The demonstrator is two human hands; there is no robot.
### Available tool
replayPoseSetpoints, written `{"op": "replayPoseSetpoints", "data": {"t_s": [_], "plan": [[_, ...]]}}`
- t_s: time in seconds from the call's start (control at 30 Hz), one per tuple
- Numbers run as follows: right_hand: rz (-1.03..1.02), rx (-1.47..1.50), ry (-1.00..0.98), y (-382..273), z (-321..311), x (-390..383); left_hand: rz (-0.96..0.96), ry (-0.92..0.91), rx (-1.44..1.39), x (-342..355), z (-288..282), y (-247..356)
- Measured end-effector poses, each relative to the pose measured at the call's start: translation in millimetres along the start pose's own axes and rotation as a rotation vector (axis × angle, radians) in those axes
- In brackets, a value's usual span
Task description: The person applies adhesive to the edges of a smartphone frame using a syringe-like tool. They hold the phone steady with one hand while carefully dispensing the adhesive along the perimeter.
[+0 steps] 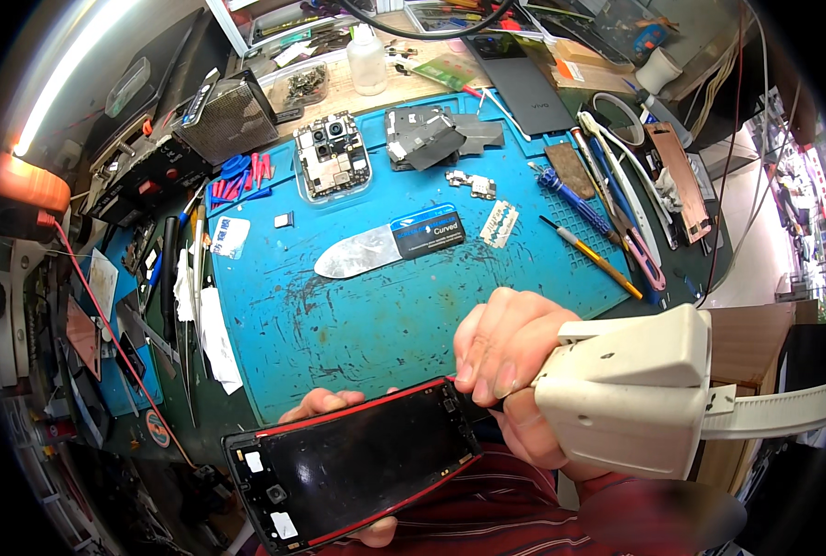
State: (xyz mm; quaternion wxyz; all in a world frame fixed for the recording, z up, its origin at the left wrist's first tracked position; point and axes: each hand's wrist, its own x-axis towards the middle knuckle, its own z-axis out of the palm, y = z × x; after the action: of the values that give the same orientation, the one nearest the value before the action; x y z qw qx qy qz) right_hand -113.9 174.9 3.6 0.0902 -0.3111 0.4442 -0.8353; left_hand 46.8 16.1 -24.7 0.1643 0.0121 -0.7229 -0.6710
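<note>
The left hand [339,435] grips an opened phone frame [353,463] from beneath, fingertips showing over its far edge and a thumb curling at its near edge; the frame is black inside with a red rim and is held low, close to the body, just above the near edge of the desk. The right hand [505,357] is closed around a thin tool whose tip meets the frame's upper right corner; a bulky cream-coloured device [630,389] with a strap sits over the wrist. Beyond the hands lies a blue work mat [357,315]. On it, well apart from the frame, rest a curved metal pry blade [390,246], a circuit board [331,156] in a clear tray, dark metal shields [441,134], a blue-handled screwdriver [575,199] and a yellow-handled tool [593,255]. A white bottle [367,60] stands at the far side.
</note>
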Motion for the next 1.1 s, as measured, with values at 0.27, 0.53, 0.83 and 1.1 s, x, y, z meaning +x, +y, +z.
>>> {"op": "replayPoseSetpoints", "data": {"t_s": [0.27, 0.53, 0.83, 1.1], "plan": [[-0.032, -0.049, -0.141, 0, -12, 0, 0.038, 0.005, -0.052, 2, 6, 1], [-0.042, -0.19, -0.048, 2, -2, -4, 0.033, 0.157, -0.255, -3, 13, -6], [-0.035, -0.198, -0.035, -4, 4, -2, 0.106, 0.286, -0.473, -5, 24, -14], [-0.062, -0.182, -0.058, 0, -1, -2, 0.107, 0.337, -0.562, -9, 32, -14]]}}
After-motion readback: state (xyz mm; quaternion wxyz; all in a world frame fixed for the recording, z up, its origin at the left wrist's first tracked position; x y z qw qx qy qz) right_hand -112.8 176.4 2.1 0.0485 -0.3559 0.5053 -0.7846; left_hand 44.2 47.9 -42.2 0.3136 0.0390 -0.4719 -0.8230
